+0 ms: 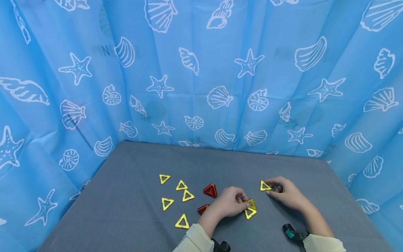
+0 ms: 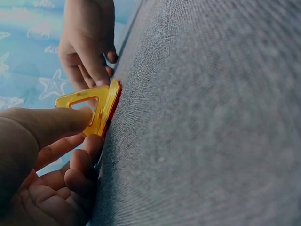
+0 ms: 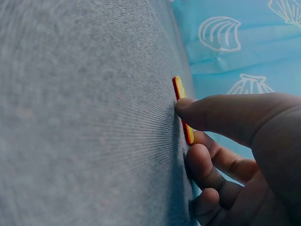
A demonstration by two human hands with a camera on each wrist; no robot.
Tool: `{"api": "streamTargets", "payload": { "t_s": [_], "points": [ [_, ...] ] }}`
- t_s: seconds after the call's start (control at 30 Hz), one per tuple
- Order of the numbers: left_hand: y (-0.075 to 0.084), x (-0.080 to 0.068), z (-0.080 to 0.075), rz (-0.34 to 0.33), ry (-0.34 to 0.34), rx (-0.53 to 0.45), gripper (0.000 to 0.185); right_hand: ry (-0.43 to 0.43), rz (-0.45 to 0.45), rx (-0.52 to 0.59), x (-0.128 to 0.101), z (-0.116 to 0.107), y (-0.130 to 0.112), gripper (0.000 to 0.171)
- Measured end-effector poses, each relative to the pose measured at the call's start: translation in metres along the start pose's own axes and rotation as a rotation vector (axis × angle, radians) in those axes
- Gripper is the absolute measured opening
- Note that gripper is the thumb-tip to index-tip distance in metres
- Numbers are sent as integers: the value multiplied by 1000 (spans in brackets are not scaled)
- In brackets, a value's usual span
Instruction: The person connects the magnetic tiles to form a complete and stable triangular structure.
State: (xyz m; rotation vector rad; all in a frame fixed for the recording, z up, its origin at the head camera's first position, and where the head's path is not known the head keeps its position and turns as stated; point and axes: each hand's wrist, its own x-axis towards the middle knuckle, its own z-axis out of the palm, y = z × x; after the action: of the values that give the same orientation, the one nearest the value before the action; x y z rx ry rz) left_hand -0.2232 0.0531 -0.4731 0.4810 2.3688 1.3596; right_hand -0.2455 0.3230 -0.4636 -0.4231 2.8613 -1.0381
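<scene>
Yellow see-through plastic triangular frame tile, held: located at the L hand, approx. 4 o'clock of the knuckles. L thumb and fingers pinched it; in the L-wrist view it rose at an angle from the cloth. Second yellow tile sat at its 6 o'clock, touching, on the grey cloth-covered table.

R hand, at approx. 2 o'clock of the L hand: thumb and fingertips gripped a third yellow tile at its edge. Per R-wrist view, that tile lay flat or nearly so on the cloth, its side edge red.

Remaining stock, ref. L hand: red see-through plastic triangular piece at 10 o'clock, near; second red piece between 8 and 9 o'clock, partly hidden by the L forearm, full shape n/a. Five loose yellow tiles lay farther off, between 8 and 10 o'clock; two of these were corner to corner, contact unconfirmed.

Misc.: cream sleeves and black wrist-worn devices on both arms. Blue curtain w/ white shell and starfish print hung at 12 o'clock and along both sides.
</scene>
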Motion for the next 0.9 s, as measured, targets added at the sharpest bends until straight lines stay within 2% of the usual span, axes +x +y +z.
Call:
{"api": "streamTargets", "payload": {
  "t_s": [0.2,0.4,0.9],
  "points": [
    [1,-1,-1,-1,11,19,5,-7,36,30,1,1,2,38],
    [1,0,-1,10,23,50,6,-17,26,40,1,1,4,29],
    [2,-2,-4,40,38,45,12,-182,-13,91,-5,-4,-9,30]
  ]
}}
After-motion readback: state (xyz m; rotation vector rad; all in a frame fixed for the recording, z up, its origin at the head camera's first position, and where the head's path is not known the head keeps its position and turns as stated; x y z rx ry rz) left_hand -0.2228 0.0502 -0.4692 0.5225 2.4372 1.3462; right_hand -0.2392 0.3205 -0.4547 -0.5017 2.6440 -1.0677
